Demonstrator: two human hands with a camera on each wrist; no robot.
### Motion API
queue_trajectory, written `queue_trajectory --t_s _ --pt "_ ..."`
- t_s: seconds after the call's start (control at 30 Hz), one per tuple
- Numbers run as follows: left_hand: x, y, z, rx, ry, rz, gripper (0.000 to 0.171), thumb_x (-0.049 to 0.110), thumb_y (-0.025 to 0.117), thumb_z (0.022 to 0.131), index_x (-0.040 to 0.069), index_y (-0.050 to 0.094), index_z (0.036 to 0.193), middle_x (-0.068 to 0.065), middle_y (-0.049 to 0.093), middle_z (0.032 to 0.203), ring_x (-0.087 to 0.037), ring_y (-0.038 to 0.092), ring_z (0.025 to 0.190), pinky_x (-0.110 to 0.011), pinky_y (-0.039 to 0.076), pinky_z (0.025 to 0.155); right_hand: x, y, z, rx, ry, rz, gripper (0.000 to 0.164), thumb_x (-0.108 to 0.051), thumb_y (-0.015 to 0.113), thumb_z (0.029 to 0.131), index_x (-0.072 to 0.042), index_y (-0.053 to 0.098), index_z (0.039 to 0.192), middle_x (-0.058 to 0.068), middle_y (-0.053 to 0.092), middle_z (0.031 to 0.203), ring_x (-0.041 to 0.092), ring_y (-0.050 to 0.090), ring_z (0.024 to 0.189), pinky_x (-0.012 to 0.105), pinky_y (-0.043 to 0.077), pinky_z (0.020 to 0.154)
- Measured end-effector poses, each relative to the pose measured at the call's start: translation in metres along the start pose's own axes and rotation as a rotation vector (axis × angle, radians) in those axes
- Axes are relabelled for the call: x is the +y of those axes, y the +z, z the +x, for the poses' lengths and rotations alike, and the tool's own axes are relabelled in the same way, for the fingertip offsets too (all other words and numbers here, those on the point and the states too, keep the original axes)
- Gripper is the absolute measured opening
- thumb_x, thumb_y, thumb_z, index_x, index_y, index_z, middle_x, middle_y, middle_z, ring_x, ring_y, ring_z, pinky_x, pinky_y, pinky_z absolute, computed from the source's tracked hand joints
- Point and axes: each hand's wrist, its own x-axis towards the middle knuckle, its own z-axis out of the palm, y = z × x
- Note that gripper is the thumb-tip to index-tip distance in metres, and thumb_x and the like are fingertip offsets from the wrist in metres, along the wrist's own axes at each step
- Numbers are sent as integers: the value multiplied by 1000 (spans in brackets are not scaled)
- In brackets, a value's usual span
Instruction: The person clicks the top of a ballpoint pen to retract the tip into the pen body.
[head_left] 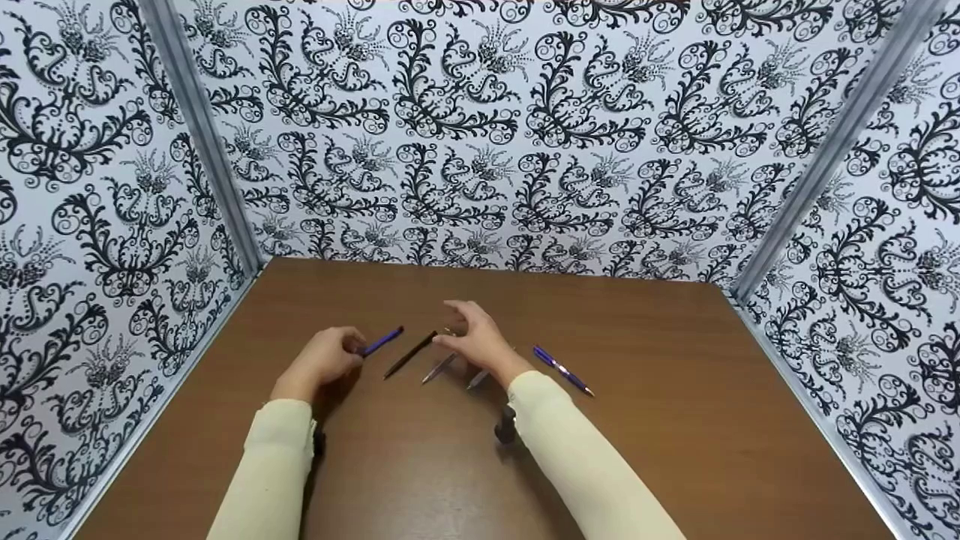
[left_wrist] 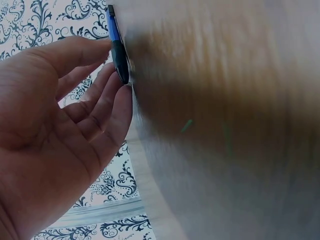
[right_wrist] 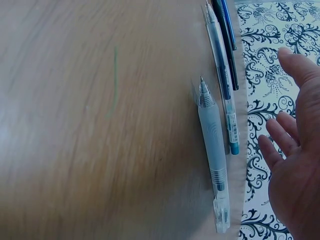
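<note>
My left hand (head_left: 322, 361) pinches the dark grip end of a blue pen (head_left: 383, 342) between thumb and fingers; in the left wrist view the black-gripped pen (left_wrist: 116, 45) lies against the tabletop. My right hand (head_left: 481, 343) is spread above the middle pens, thumb apart from the fingers, holding nothing. Under and beside it lie a black pen (head_left: 409, 355), a clear pen (head_left: 438, 369) and a whitish translucent pen (head_left: 478, 379). The right wrist view has the translucent pen (right_wrist: 212, 140) nearest, with the teal-ended clear pen (right_wrist: 229, 107) behind it.
Right of the right forearm, a purple-blue pen (head_left: 564, 371) with a silver middle lies slanted on the brown wooden table (head_left: 660, 450). Patterned black-and-white walls (head_left: 480, 150) with grey metal posts (head_left: 817, 165) enclose the table at the back and sides.
</note>
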Motion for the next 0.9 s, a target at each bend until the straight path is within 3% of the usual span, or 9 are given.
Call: queue_trajectory --t_s 0.27,0.53,0.7,0.9 --pt "12 0 -1 23 30 -43 34 3 72 102 0 72 136 -20 72 129 -38 67 119 -59 54 104 1 -3 0 4 -7 -21 72 -15 90 95 -3 57 157 21 60 147 49 57 137 61 48 116" --pt "22 12 7 19 136 -21 25 4 75 101 -1 75 126 -18 74 115 -35 69 107 -57 57 99 5 -10 0 5 -7 -41 72 -16 90 94 -3 58 156 25 58 153 49 55 141 62 43 121" --pt "27 21 7 -25 143 -28 25 6 75 102 1 76 126 -11 75 114 -31 70 105 -55 58 97 8 -13 -3 -9 -19 -68 72 -17 89 95 -2 57 157 27 57 153 51 55 140 63 44 119" --pt "36 28 5 -84 137 -73 34 4 76 101 -2 73 135 -14 76 123 -33 71 112 -56 58 102 7 -15 -5 -10 -27 -89 69 -15 88 96 1 57 155 24 60 147 52 56 136 64 46 116"
